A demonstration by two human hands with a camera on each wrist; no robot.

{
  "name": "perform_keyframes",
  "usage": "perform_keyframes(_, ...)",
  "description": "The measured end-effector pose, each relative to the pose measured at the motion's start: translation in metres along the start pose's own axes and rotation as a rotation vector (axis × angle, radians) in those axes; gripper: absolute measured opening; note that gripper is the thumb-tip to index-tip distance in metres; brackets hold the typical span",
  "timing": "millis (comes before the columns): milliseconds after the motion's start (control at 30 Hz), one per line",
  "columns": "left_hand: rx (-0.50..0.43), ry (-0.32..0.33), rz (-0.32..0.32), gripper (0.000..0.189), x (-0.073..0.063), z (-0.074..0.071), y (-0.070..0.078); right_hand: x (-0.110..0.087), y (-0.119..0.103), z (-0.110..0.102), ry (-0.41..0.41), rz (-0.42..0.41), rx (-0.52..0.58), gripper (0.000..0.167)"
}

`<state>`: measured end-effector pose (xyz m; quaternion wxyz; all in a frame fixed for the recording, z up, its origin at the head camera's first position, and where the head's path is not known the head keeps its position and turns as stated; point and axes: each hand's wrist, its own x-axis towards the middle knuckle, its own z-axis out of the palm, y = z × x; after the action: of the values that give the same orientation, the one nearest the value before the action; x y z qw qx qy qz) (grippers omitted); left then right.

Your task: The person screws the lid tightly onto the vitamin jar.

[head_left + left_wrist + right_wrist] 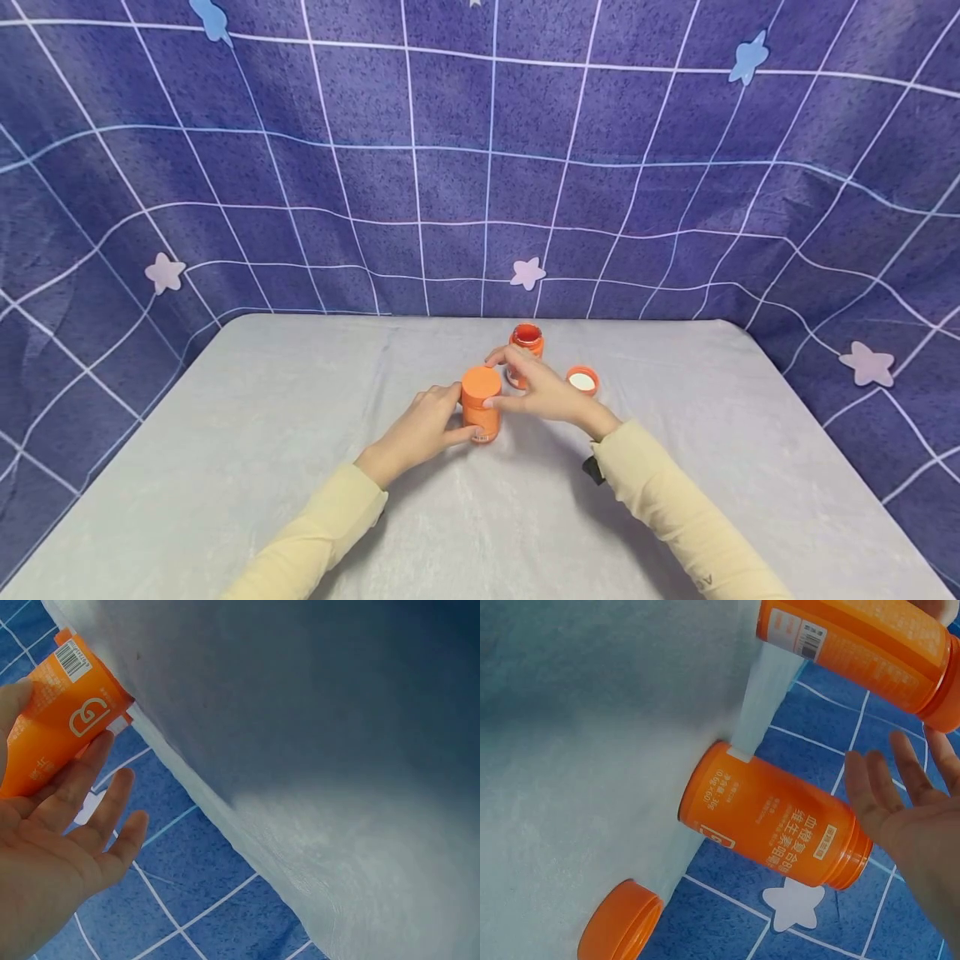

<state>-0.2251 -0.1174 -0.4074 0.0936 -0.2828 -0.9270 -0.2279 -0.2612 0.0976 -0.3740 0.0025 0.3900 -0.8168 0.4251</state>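
A capped orange supplement bottle [481, 417] stands upright on the table in the head view, its barcode label showing in both wrist views. My left hand [420, 427] grips its body between thumb and forefinger; in the left wrist view the other fingers are spread off it. At the top, my right hand [543, 392] holds the orange cap [482, 382] between thumb and forefinger. Behind the right hand stands a second orange bottle [776, 814], uncapped, partly hidden in the head view. Its loose cap [582, 381] lies to the right, white inner side up.
A pale grey cloth covers the table [225, 467]. At its back edge hangs a blue curtain [450, 183] with a white grid and stars. A small dark object [593, 469] shows beneath the right cuff.
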Motion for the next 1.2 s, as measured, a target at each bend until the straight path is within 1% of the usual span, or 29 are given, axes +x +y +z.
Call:
perform_keyframes(233, 0.011, 0.008, 0.013, 0.049, -0.0007, 0.0000, 0.0001, -0.0008, -0.0018, 0.0038, 0.034, -0.008, -0.060, 0.048)
perform_keyframes(533, 0.024, 0.011, 0.015, 0.047, -0.0015, 0.0001, 0.0003, -0.0013, -0.0026, 0.0051, 0.045, -0.010, -0.081, 0.049)
perform_keyframes(733, 0.029, 0.006, 0.014, 0.047, -0.0024, 0.0005, 0.0004, -0.0020, -0.0032, 0.0030, 0.019, -0.014, -0.099, 0.050)
perform_keyframes(933, 0.026, -0.003, 0.005, 0.048, -0.0035, 0.0002, 0.0017, -0.0039, -0.0029, -0.0007, -0.029, -0.015, -0.075, 0.051)
perform_keyframes(1200, -0.005, -0.004, -0.004, 0.051, -0.0041, 0.0003, 0.0018, -0.0026, -0.0032, -0.0045, -0.089, -0.089, -0.065, 0.047)
